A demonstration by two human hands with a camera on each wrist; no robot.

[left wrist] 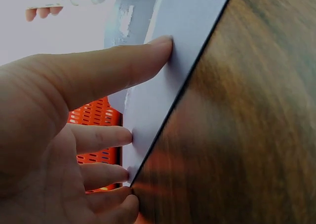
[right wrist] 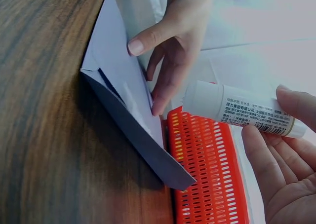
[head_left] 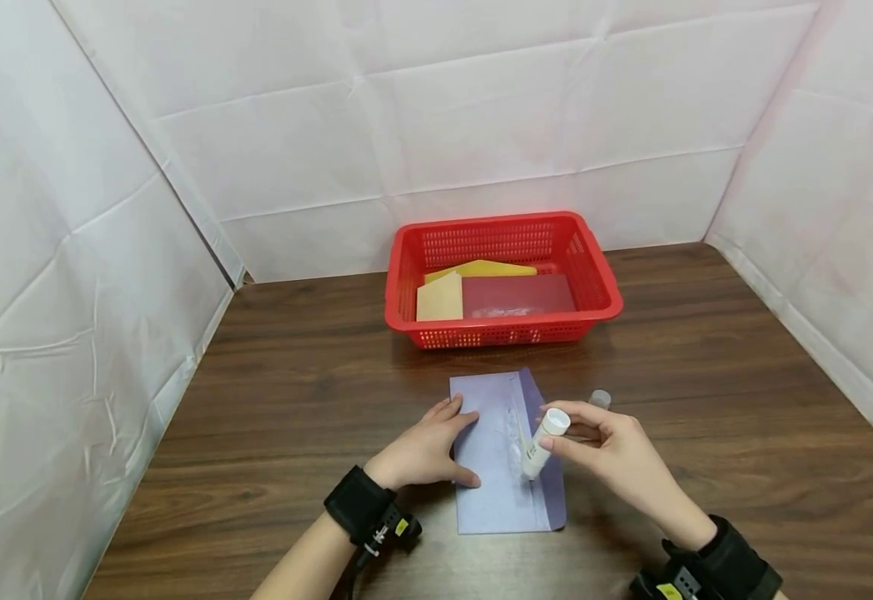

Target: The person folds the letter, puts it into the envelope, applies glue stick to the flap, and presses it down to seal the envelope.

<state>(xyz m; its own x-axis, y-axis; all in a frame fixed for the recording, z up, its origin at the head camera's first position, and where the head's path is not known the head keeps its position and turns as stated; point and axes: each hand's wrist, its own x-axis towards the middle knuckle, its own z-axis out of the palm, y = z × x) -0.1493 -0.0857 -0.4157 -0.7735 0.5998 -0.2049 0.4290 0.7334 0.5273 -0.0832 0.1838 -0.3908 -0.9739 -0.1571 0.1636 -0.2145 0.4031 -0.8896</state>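
While the left hand (head_left: 423,451) presses flat fingers on the pale lilac paper envelope (head_left: 499,467), the right hand (head_left: 610,454) grasps a white plastic glue stick (head_left: 544,443), tip down on the envelope's open flap. Shiny streaks along the flap suggest gluing is partly done; folding the flap shut seems to be left, and the glue stick's small clear cap (head_left: 599,399) sits off on the dark wooden desk (head_left: 706,400) just beyond the right hand. The envelope lies near the desk's front edge, midway across. Counted: one lilac envelope, one glue stick, one cap, and one red plastic mesh basket (head_left: 594,258) toward the back edge, holding what look like two yellow paper pieces (head_left: 440,297) and one clear sleeve (head_left: 514,293).
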